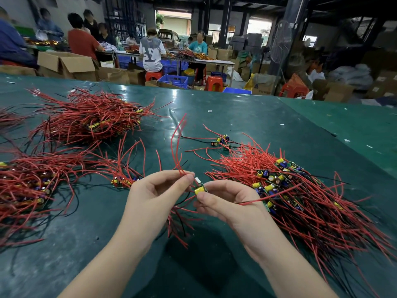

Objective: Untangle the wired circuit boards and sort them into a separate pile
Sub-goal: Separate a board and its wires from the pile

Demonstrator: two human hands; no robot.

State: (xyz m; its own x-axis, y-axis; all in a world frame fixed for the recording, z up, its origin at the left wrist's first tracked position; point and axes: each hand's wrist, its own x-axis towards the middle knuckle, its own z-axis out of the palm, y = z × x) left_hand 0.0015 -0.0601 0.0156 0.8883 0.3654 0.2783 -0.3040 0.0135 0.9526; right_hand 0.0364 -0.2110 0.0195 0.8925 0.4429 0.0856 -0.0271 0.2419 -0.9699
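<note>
Both hands [176, 190] pinch one circuit board [200, 188] between them (wires upward).

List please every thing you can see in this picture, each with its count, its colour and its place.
green table mat: one, dark green, covers the whole work surface.
large piles of red-wired circuit boards: three; far left, near left, right.
small cluster of wired boards: one, red wires, left of the hands.
loose wired boards: a few, centre, beyond the hands.
held circuit board with yellow capacitor: one, between both hands.
cardboard boxes: several, brown, behind the table.
blue plastic crates: several, floor.
red plastic stools: several, floor.
people: several, at the far tables.
left hand: fingers pinch the red wires.
right hand: fingers grip the board.
</note>
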